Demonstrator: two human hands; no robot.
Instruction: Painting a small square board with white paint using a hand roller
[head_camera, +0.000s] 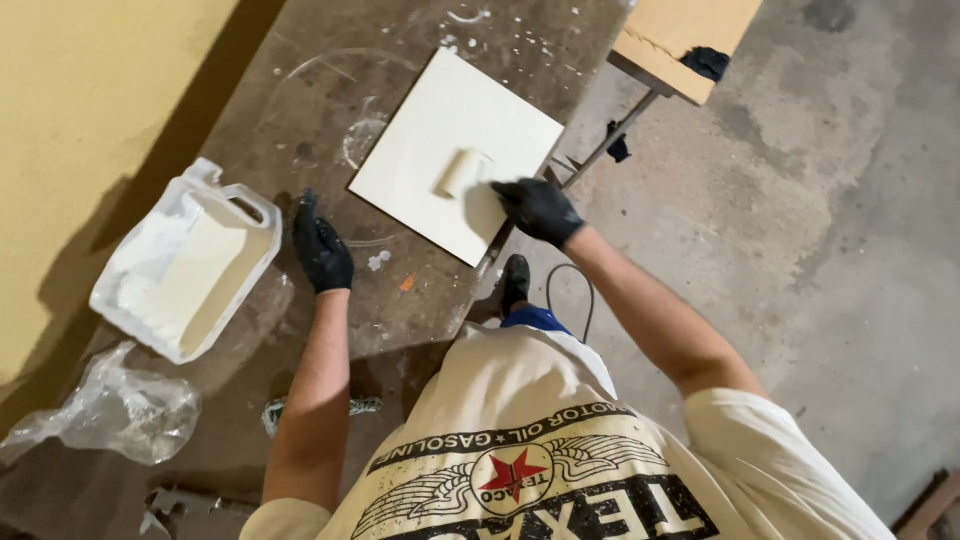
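Your right hand (538, 210) has its fingers closed on the paint roller (462, 172), on the white board (430, 130) at the worktop's (300, 110) right edge; your left hand (321, 250) rests fingers-spread, holding nothing, beside the cut-open jug (185, 265).

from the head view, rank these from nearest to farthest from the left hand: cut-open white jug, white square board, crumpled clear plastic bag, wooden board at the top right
Measured from the left hand, flat on the table:
1. Cut-open white jug, just to its left.
2. White square board, up and to the right, where the right hand works the paint roller.
3. Crumpled clear plastic bag, lower left.
4. Wooden board, far top right.
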